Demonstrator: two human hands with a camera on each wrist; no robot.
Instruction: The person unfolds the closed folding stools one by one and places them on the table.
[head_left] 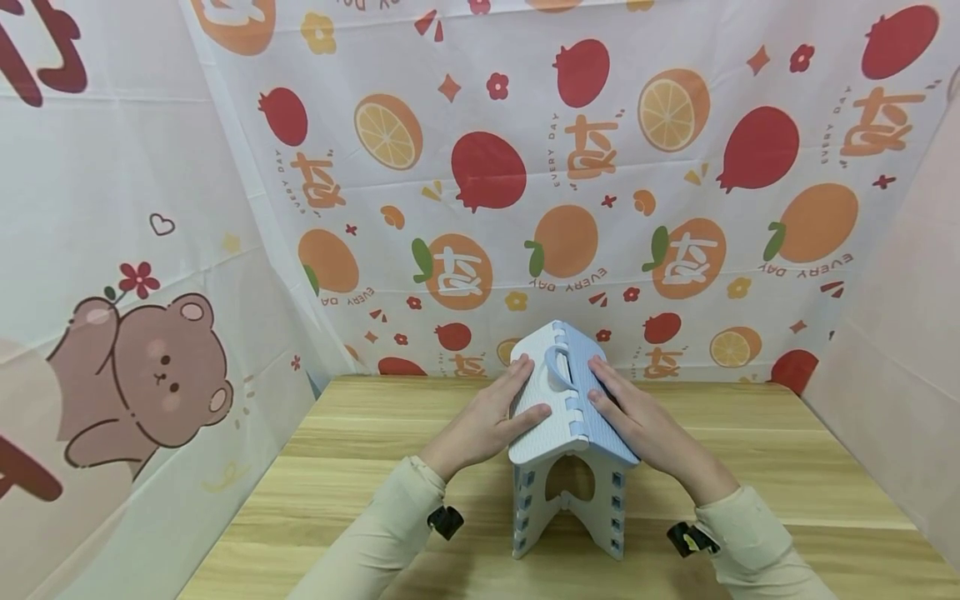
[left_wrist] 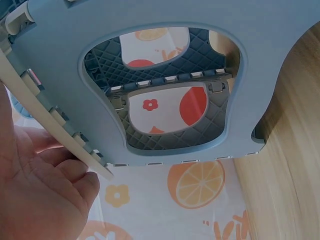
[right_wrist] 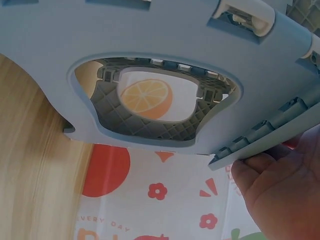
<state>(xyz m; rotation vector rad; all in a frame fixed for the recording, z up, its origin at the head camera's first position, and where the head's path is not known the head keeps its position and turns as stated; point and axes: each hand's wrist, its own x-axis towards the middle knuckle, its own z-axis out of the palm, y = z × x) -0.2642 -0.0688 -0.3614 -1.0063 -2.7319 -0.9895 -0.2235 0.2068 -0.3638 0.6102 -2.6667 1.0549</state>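
Note:
A white and pale blue folding step stool (head_left: 542, 437) stands on the table, partly folded, its two top panels sloping up to a hinged ridge with a blue carry handle (head_left: 558, 368). On the white panel rests my left hand (head_left: 483, 423), fingers stretched along it and thumb toward the ridge. My right hand (head_left: 651, 427) lies against the blue panel on the other side. From below, the left wrist view shows the left fingers (left_wrist: 75, 175) at the panel's lower edge. In the right wrist view, the right fingers (right_wrist: 252, 170) meet the opposite panel's edge. Some fingertips are hidden behind the panels.
The stool's legs stand on a wood-grain table (head_left: 360, 467). Behind it hangs a white cloth (head_left: 420, 200) printed with fruit. A bear-print cloth (head_left: 150, 375) hangs at the left, and a pale cloth (head_left: 892, 333) at the right.

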